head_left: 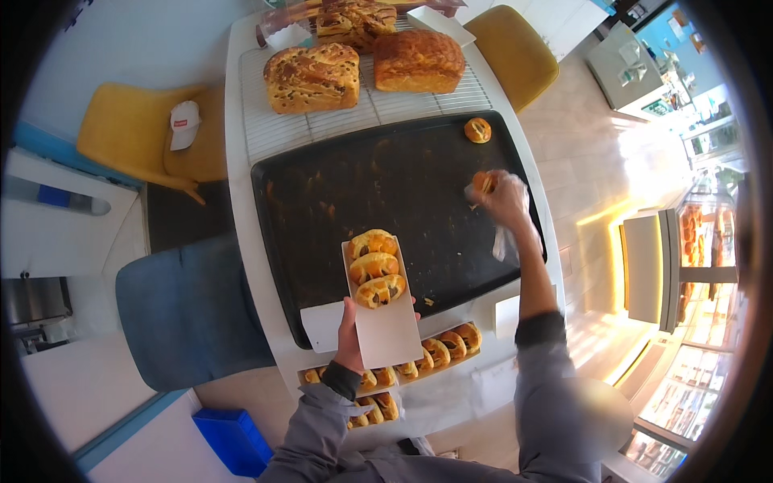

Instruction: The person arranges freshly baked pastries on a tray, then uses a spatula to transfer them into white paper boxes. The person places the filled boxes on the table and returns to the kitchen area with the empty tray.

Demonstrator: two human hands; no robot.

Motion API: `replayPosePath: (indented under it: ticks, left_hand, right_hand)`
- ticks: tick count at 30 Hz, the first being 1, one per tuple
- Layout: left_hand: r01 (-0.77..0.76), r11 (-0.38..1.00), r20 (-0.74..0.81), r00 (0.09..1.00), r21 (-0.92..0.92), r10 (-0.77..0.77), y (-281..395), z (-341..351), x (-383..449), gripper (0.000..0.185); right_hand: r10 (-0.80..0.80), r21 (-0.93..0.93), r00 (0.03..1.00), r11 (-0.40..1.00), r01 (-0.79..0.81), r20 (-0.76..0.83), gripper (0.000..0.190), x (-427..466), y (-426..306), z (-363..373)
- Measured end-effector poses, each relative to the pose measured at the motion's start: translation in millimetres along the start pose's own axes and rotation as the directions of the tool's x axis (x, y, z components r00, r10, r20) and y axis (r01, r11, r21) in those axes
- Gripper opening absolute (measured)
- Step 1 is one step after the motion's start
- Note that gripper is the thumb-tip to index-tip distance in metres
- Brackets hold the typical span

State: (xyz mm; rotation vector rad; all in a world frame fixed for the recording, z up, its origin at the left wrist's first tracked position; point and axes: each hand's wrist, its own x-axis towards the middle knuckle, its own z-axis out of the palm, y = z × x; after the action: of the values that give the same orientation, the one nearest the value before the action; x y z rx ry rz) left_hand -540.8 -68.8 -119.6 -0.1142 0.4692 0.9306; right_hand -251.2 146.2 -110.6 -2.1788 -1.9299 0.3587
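My left hand [349,335] holds a long white paper tray [388,338] over the near edge of a dark baking tray [374,181]. Three glazed filled buns [374,267] sit in a row at the paper tray's far end; its near part is bare. Over the right side of the baking tray, my right hand [507,196], in a thin clear plastic glove, grips a small glazed bun [482,182]. Another bun [477,130] lies in the baking tray's far right corner. Crumbs are scattered on the dark surface.
Beyond the baking tray, large loaves [420,60] rest on a wire cooling rack [284,130]. Nearer me, several buns fill paper trays [450,347] along the table's front. Yellow chairs [513,54] and a blue-grey chair [187,320] flank the table [238,205]. A blue bin [232,441] stands at lower left.
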Motion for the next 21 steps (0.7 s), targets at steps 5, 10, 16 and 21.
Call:
replayPosePath:
  ticks: [5, 10, 16, 21]
  left_hand:
    - [-0.006, 0.999, 0.005, 1.000, 0.045, 0.006, 5, 0, -15, 0.094]
    - [0.054, 0.994, 0.035, 0.998, -0.097, -0.051, -9, 12, -21, 0.084]
    - [0.050, 0.990, 0.032, 0.998, -0.129, -0.046, -15, 17, -31, 0.082]
    - [0.015, 0.994, 0.075, 0.997, -0.108, -0.007, -11, 8, -38, 0.084]
  right_hand:
    - [-0.529, 0.189, 0.845, 0.841, 0.507, 0.085, 0.052, -142, -121, -64]
    - [-0.609, 0.151, 0.757, 0.792, 0.591, 0.235, 0.058, -214, -162, -80]
    - [-0.623, 0.121, 0.751, 0.781, 0.613, 0.218, 0.050, -233, -165, -82]
    - [-0.585, 0.251, 0.810, 0.780, 0.574, -0.038, 0.050, -201, -144, -94]
